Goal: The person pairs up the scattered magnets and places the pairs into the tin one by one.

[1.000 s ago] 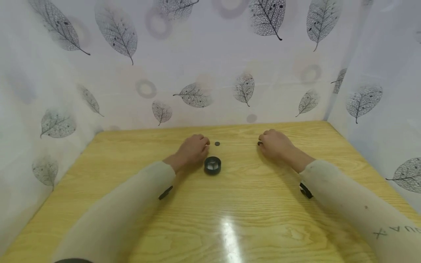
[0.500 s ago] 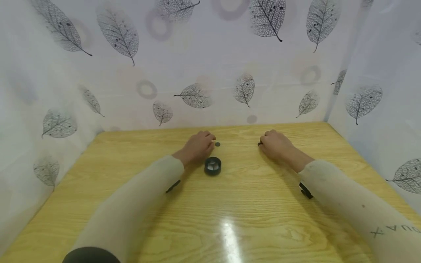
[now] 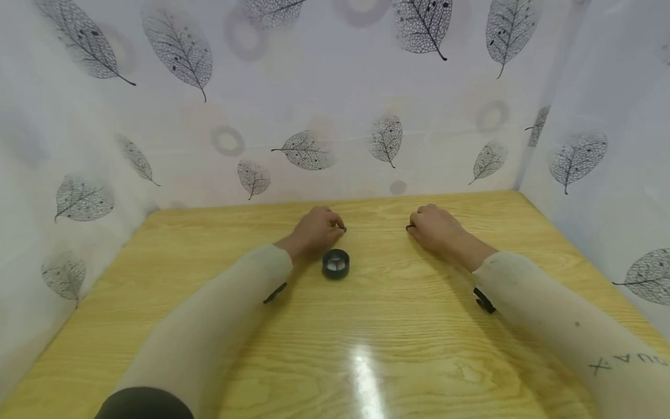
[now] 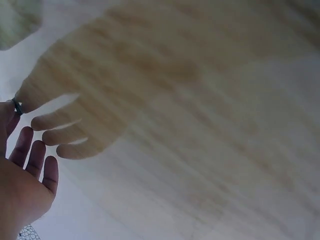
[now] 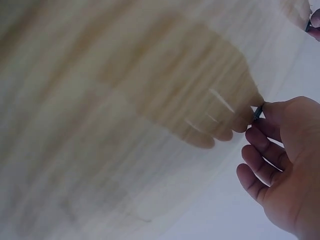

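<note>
Near the table's far edge, the left hand pinches a small dark disc between thumb and forefinger. The left wrist view shows that disc at the fingertips of the hand, its other fingers loosely bent. Further right, the right hand pinches another small dark disc. In the right wrist view this disc stands on edge between thumb and forefinger of the hand. A round black container with a divided, pale inside sits just in front of the left hand.
The wooden table has a glossy surface with a light reflection near the front. A whitish curtain with printed leaves hangs behind the table and along both sides.
The left hand has moved right to the disc that lay on the table and now pinches it. The right hand has stayed almost in place with its disc.
</note>
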Tool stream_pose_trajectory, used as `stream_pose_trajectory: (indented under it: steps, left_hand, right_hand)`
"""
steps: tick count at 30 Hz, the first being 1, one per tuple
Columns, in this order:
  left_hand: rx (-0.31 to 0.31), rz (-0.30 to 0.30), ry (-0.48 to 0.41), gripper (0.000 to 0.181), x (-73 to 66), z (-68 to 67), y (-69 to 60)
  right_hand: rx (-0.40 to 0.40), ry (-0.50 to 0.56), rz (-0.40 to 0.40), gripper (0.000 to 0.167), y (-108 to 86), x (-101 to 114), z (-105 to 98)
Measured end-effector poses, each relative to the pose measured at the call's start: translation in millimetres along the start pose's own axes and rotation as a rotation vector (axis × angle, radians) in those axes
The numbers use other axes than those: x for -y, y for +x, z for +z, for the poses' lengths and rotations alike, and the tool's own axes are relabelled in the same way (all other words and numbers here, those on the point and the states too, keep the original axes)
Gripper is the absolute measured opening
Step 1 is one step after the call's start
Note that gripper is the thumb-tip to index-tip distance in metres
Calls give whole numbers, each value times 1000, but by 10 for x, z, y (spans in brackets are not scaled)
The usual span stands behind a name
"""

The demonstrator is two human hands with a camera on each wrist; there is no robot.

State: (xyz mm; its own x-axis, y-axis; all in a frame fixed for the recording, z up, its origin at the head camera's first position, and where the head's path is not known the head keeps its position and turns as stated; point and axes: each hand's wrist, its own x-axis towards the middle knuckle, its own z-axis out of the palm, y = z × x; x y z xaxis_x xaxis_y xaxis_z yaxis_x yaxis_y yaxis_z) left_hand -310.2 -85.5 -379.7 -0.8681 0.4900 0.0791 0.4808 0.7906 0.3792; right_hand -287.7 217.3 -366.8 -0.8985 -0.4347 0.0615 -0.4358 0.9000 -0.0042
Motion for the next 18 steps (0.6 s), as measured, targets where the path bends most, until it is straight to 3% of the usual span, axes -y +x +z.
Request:
stream_pose_trajectory:
  steps: [7, 12, 18]
  left_hand:
    - [-8, -20, -48, 19, -41, -51, -20]
    - [4, -74, -117, 18, -15, -60, -35]
    - [2, -105, -125, 21, 21, -84, -81]
  right_hand:
    - [8, -7, -30, 21, 84, 97, -44]
    - [13, 55, -27, 20, 120, 114, -28]
    - [7, 131, -40, 18, 154, 174, -18]
